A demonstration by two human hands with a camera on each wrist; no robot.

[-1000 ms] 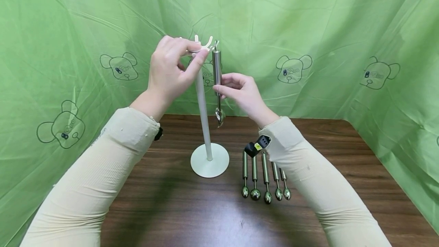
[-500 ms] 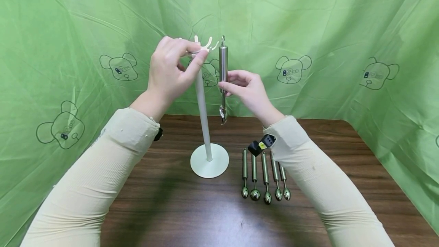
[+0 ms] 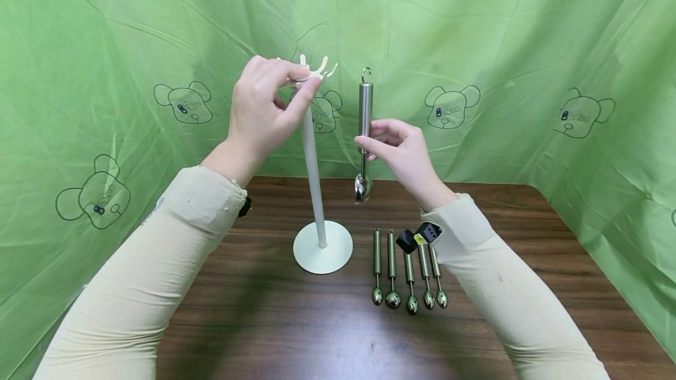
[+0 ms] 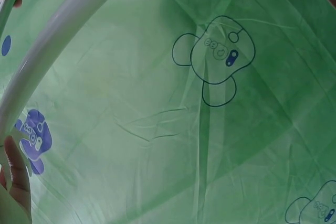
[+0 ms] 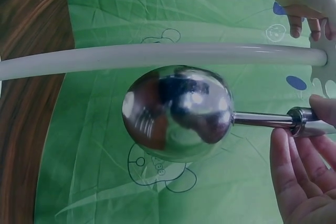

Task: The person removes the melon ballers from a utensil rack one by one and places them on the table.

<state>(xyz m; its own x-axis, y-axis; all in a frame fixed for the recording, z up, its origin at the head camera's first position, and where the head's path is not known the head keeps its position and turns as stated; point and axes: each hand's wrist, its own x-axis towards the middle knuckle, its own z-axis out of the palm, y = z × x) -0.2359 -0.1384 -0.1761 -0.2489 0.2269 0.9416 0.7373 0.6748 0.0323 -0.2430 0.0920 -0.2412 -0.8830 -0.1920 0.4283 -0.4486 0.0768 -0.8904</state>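
Observation:
My left hand (image 3: pixel 266 95) pinches the hooked top (image 3: pixel 318 74) of a white stand (image 3: pixel 313 175) between thumb and fingers. To the right of the stand, my right hand (image 3: pixel 401 148) holds a steel melon baller (image 3: pixel 365 104) by the lower end of its handle. The melon baller is upright, ring on top and scoop hanging down, apart from the hooks. Its rounded scoop (image 5: pixel 178 114) fills the middle of the right wrist view, beside the stand's pole (image 5: pixel 168 56). In the left wrist view the pole (image 4: pixel 63 30) crosses the upper left, and a fingertip (image 4: pixel 18 174) shows at the lower left.
Several more melon ballers (image 3: pixel 393 298) lie in a row on the brown wooden table (image 3: pixel 253 321), under the right wrist. The stand's round base (image 3: pixel 323 260) rests left of them. Green cloth (image 3: pixel 391 22) with bear drawings surrounds the table.
My right hand has moved right with the melon baller, away from the stand's hooks; it rose slightly, then came lower. The left hand and the stand have stayed put.

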